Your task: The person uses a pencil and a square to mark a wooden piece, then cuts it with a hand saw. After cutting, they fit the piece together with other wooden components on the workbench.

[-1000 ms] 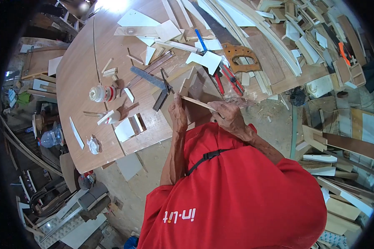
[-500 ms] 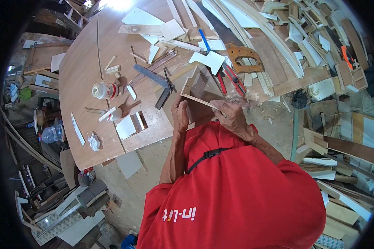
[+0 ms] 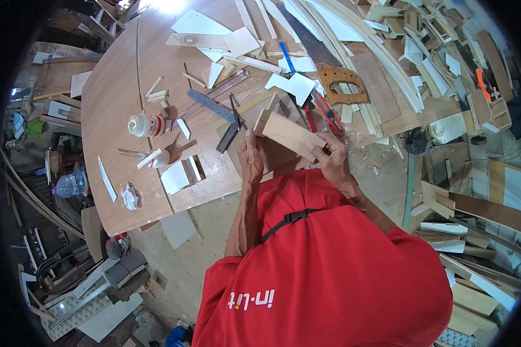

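Note:
A pale wooden piece point(image 3: 289, 135), apparently joined boards, is held in front of my red apron, its broad flat face tilted up. My left hand point(image 3: 250, 158) is closed at its left end, where a smaller notched upright part point(image 3: 264, 118) shows. My right hand point(image 3: 333, 159) grips the other end, with the thumb on the face and the fingers mostly hidden beneath. Just left of my left hand lies a dark-handled square point(image 3: 227, 139) with a grey blade. Beyond my right hand are red-handled pliers point(image 3: 328, 113), partly covered by white offcuts point(image 3: 300, 87).
A handsaw point(image 3: 341, 84) with a wooden handle lies beside long strips point(image 3: 382, 58). On the left of the table point(image 3: 113, 87) stand a glue jar point(image 3: 146, 125) and a white container point(image 3: 156, 158). Wood scraps point(image 3: 446, 196) crowd the floor on the right.
The wooden piece has turned from nearly edge-on so its broad face shows. My right hand has shifted slightly right with its end; my left hand stays almost in place.

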